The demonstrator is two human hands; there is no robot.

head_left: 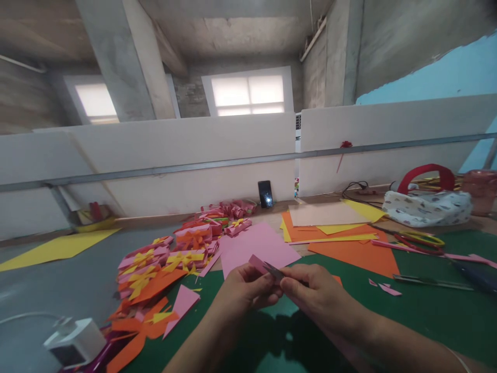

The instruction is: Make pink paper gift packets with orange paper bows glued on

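My left hand point(244, 287) and my right hand point(316, 292) meet over the green cutting mat point(427, 316), both pinching a small folded pink paper piece point(261, 264). The piece sticks up and to the left from between my fingertips. Just beyond it lies a flat pink paper sheet point(254, 243). What the fingers do to the fold is too small to tell.
Left of my hands lies a heap of pink, orange and yellow folded paper pieces point(163, 264). Orange and yellow sheets point(341, 238), scissors point(417, 241), a patterned bag point(425, 204), a phone point(265, 194) against the white partition, a white charger point(73, 339) and a yellow sheet point(58, 247) are also there.
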